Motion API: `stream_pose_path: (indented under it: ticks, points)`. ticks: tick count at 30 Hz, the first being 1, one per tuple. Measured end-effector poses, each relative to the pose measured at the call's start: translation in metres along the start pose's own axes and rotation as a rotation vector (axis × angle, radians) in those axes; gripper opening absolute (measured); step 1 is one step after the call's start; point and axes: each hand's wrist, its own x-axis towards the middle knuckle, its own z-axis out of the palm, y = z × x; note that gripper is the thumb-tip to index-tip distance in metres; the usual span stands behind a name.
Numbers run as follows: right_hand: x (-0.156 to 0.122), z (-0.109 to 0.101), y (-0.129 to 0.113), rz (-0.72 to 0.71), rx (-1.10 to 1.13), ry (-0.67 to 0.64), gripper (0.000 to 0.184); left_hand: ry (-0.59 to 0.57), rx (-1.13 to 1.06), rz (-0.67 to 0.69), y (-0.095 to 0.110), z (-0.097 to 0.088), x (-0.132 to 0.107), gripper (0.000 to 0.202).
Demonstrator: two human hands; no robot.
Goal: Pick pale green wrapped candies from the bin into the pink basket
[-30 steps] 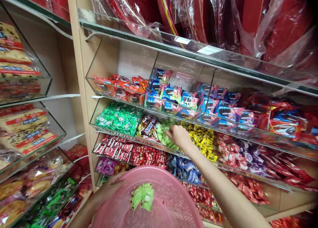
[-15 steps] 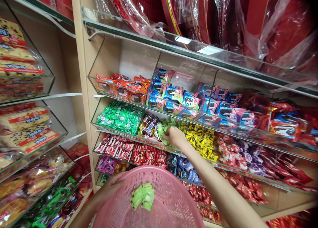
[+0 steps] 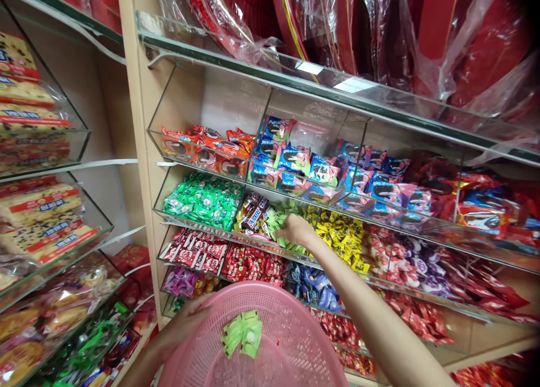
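My right hand [image 3: 297, 229] reaches into the clear shelf bin of light green candy packets [image 3: 282, 221], fingers curled down among them; whether it holds any I cannot see. My left hand [image 3: 185, 319] grips the rim of a pink mesh basket [image 3: 291, 331] at the bottom centre. Several light green packets [image 3: 242, 333] lie inside the basket. Snickers bars [image 3: 252, 214] lie just left of my right hand, yellow candies [image 3: 340, 235] just right of it.
Glass-fronted shelves [image 3: 198, 224] hold dark green candies [image 3: 202, 198], red KitKat packs [image 3: 194, 249], blue and orange Oreo packs [image 3: 295, 162] above, and red and purple sweets to the right. A second rack of wrapped cakes [image 3: 42, 218] stands on the left. Red plastic-wrapped goods [image 3: 337, 27] fill the top.
My right hand has shifted slightly left and up within the light green candy bin. The basket and my left hand have stayed put.
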Motion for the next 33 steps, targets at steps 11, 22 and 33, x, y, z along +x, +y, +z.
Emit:
stream_pose_path:
  ticks: [11, 22, 33]
  points:
    - [0.014, -0.003, 0.012, -0.091, 0.095, 0.059, 0.032, -0.055, -0.005, -0.024, 0.002, 0.000, 0.001, 0.064]
    - [0.030, -0.009, 0.000, -0.199, 0.020, -0.094, 0.025, -0.166, -0.039, 0.032, 0.014, 0.005, -0.005, 0.057]
    - [0.037, -0.010, 0.008, -0.219, 0.237, -0.280, 0.045, -0.180, -0.066, 0.017, 0.022, 0.009, -0.011, 0.054]
